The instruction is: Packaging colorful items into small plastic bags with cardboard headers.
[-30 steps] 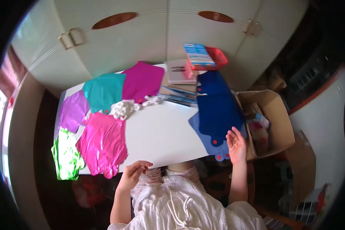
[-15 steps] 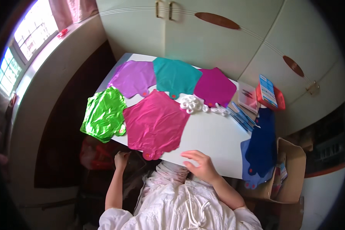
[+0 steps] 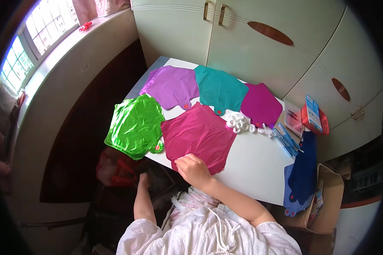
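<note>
Perhaps pinching, the right hand (image 3: 193, 169) partly hides the pink foil (image 3: 198, 135).

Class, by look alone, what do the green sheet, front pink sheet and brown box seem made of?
Green sheet: probably metallised film or foil, glossy; bright, crinkled highlights.
Front pink sheet: perhaps thin film, satiny; soft sheen.
Brown box: likely cardboard, matt; stiff-looking walls.
</note>
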### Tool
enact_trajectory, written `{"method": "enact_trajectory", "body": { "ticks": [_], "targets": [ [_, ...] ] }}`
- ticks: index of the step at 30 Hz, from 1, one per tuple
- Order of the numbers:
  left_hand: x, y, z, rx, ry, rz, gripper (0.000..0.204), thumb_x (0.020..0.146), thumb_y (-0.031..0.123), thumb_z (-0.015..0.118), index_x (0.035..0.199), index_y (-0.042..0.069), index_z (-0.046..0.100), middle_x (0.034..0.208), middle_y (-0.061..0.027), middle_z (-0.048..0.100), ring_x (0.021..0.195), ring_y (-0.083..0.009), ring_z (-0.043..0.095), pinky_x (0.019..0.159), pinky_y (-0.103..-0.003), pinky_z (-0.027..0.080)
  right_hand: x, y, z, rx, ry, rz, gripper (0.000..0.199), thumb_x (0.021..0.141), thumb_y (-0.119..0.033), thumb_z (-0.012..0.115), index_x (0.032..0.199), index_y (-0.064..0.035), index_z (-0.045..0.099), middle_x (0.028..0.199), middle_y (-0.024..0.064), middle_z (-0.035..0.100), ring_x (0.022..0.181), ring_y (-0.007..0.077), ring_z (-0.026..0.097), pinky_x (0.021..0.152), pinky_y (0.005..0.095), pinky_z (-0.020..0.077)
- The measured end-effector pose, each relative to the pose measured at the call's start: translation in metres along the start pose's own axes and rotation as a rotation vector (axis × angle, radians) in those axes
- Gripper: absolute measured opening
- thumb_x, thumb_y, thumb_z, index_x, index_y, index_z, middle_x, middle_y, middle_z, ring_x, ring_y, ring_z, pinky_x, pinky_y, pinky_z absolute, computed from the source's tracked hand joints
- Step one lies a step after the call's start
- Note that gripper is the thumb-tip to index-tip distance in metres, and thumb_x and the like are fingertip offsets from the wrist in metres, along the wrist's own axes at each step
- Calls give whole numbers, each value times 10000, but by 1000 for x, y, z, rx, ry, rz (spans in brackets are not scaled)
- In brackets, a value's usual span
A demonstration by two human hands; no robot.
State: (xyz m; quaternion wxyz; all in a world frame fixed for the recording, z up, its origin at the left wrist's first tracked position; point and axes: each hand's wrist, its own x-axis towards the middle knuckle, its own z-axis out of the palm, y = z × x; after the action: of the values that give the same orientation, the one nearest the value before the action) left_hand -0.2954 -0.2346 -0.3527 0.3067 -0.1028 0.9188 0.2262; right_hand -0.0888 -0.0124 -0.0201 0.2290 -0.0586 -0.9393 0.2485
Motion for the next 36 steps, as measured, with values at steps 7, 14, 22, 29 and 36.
{"method": "enact_trajectory", "body": {
  "ticks": [7,14,22,29,36],
  "targets": [
    [16,-14,-2,-516,-403,113,183,847,183,573,926,26,625,838,-118,622,760,-302,595,675,-394,473,5,13,-1,298,98,289,196,748,-188,756,787,-19,664,738,101,654,676,240,636,630,347,495],
    [-65,61,-65,-673,742,619,128,882,115,534,895,3,596,837,-119,586,803,-266,562,725,-364,462,5,23,-4,469,63,420,211,741,-190,781,766,-18,662,687,77,648,609,125,612,585,292,477],
    [-297,175,-184,15,340,1721,242,763,88,644,1005,82,637,1013,-65,638,1021,-247,580,907,-407,407,3,23,-5,553,20,401,181,761,-166,773,774,-16,672,693,41,667,627,73,599,578,258,474],
    [-287,198,-173,262,138,1709,146,837,153,599,971,104,632,941,-38,666,1087,-230,566,971,-432,370,0,48,-9,1016,-51,467,118,867,-149,689,875,-54,620,770,-16,640,697,37,563,622,202,464],
    [-283,195,-152,625,404,1651,290,801,370,662,1044,218,708,1009,-5,654,1334,-233,379,1117,-539,148,10,71,-45,1644,151,629,67,924,-159,608,902,-124,555,779,-24,581,683,64,563,606,214,470]
  ]
}}
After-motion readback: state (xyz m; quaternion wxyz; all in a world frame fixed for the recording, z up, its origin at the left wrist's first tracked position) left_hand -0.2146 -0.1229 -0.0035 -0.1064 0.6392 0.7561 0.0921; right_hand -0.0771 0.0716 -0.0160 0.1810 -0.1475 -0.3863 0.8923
